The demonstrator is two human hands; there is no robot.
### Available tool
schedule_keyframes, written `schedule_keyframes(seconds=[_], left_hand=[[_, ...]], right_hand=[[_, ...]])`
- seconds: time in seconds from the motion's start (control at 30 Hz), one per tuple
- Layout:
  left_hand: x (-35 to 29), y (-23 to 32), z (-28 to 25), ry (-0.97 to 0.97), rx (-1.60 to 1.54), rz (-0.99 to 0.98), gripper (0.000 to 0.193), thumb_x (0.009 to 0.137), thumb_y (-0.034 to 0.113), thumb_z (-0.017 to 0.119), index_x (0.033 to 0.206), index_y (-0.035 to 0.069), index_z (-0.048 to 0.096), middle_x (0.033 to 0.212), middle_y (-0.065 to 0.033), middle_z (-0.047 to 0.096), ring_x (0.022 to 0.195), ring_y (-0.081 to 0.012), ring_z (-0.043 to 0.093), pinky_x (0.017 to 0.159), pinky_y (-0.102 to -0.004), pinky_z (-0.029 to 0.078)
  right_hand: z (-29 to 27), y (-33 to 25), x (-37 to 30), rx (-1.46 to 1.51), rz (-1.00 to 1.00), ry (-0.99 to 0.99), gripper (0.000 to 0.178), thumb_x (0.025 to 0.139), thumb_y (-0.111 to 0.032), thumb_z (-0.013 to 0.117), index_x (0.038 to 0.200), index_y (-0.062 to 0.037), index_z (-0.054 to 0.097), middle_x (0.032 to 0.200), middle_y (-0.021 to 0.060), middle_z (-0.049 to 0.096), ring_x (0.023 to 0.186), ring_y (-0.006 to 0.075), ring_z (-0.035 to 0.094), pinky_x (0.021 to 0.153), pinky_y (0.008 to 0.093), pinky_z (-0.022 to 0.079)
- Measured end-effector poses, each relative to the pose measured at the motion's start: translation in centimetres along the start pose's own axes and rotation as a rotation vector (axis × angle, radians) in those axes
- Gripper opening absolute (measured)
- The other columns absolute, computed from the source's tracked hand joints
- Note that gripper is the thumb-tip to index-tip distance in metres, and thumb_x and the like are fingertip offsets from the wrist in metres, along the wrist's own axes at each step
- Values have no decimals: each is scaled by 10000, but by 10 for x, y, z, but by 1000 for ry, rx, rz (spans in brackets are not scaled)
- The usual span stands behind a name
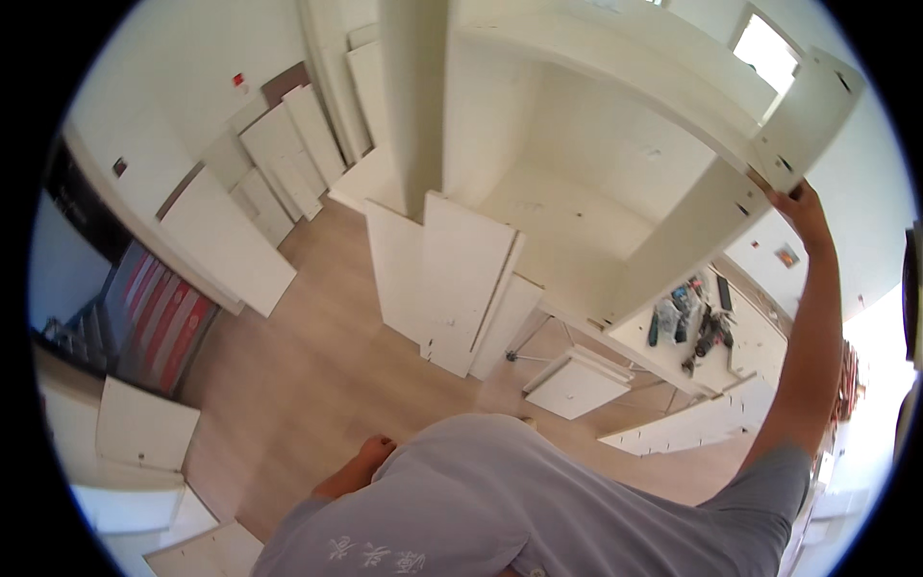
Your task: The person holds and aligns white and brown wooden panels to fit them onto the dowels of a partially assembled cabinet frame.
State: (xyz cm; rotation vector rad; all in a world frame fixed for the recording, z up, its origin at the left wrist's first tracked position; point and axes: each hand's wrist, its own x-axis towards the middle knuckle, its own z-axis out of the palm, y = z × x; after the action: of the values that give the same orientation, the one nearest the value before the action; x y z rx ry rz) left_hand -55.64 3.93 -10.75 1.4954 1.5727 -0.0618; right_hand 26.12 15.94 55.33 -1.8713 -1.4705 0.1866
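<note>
grey shirt [471,500] below the cabinet [586,207], my right hand [806,216] grips its corner; left hand [373,454] lower left, fingers' closure i can't tell

- The white cabinet [577,163] is large and open-fronted, its pale interior facing the view, filling the area from 12 to 2 o'clock.
- Its side board [687,231] slants up toward 2 o'clock, flat and white with small dark marks, and is held at the edge.
- Its top rail [630,69] runs toward that board.
</note>
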Motion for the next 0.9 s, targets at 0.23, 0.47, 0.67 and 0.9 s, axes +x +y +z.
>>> schedule_keyframes(seconds=[0.23, 0.47, 0.67, 0.9], left_hand=[[-16, 5, 9, 90, -169, -64, 412, 891, 383, 691, 1088, 28, 766, 1089, -210, 743, 1043, -355, 707, 915, -450, 551], [-44, -40, 31, 145, -285, -196, 434, 897, 411, 664, 1088, 36, 770, 1151, -211, 729, 1085, -375, 687, 936, -451, 543], [-90, -74, 49, 174, -378, -358, 400, 903, 391, 638, 1068, 56, 780, 1158, -192, 731, 1103, -379, 678, 955, -465, 540], [-128, -74, 63, 56, 37, -99, 291, 896, 255, 585, 1052, 80, 757, 1152, -173, 728, 1103, -357, 687, 918, -481, 566]], right_hand=[[-18, 33, 10, -126, -41, -25, 537, 902, -257, 753, 1316, 43, 587, 1084, 38, 654, 953, 120, 551, 835, 274, 450], [-15, 41, 15, -30, -63, -49, 566, 932, -194, 706, 1412, 55, 538, 1254, 87, 654, 1102, 165, 584, 960, 314, 455], [-21, 71, 32, -20, -156, -28, 545, 964, -179, 682, 1435, 52, 534, 1326, 122, 654, 1202, 211, 601, 1044, 351, 454], [-20, 98, 34, -453, -194, 277, 514, 1043, -352, 608, 1398, 20, 594, 1320, 158, 682, 1125, 265, 663, 947, 370, 513]])
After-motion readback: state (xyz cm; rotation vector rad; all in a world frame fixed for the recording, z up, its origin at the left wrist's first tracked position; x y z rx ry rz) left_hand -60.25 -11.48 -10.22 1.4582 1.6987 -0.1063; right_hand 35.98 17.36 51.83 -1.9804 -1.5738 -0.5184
